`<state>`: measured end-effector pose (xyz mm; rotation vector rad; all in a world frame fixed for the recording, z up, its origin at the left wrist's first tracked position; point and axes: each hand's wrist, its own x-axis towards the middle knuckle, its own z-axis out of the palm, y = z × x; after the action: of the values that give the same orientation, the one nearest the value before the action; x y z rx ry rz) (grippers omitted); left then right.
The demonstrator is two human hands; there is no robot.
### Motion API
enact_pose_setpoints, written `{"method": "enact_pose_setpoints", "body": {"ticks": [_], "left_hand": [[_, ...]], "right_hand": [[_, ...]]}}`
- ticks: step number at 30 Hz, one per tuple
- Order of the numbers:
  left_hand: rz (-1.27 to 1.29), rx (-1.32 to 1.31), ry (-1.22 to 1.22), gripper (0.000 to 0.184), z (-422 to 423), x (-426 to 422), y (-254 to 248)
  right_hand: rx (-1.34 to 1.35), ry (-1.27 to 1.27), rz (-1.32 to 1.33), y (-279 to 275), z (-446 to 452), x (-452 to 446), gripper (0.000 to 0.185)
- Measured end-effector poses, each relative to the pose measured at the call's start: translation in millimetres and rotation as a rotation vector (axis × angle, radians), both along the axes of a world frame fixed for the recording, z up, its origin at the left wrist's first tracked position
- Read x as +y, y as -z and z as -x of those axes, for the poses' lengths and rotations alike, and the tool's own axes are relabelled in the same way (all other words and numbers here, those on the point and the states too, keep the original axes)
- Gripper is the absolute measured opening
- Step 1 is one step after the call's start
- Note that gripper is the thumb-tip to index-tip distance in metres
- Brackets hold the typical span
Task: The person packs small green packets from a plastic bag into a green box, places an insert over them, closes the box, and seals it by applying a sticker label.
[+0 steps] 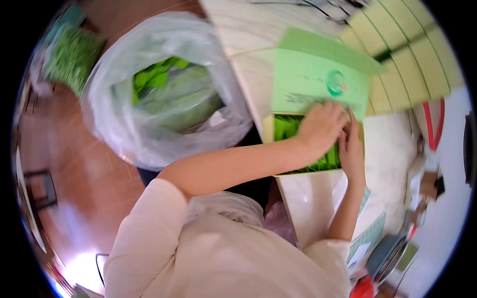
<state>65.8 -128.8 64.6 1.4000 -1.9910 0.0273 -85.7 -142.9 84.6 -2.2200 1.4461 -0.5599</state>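
A green cardboard box [319, 174] stands on the table with its lid [310, 74] folded back, a round dark-green logo printed inside. Bright green packets [285, 127] fill it in rows. My left hand [322, 126] reaches over the packets with its fingers curled down at the box's back right; whatever lies under the fingertips is hidden. Beside it, at the box's right side, my right hand [352, 151] has its fingers stretched upward, close to the left fingers. Both hands are slightly blurred.
A large clear plastic bag [169, 149] holding green packets stands left of the table [243, 30]. Stacked pale-green boxes [405, 64] are at the back right. Another bag of green pieces [72, 57] sits on the tiled floor [74, 149]. A green cutting mat [370, 233] lies at the right.
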Motion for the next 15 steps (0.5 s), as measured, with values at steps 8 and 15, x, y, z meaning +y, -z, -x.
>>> {"method": "enact_pose_setpoints", "body": {"ticks": [8,15], "left_hand": [[0.047,0.692,-0.060,0.027,-145,55,1],[0.141,0.019,-1.156,0.080,-319,146,53]], "right_hand": [[-0.214,0.119,0.504,-42,-56,90,0.023],[-0.438,-0.267,0.066,42,-261,128,0.034]]}}
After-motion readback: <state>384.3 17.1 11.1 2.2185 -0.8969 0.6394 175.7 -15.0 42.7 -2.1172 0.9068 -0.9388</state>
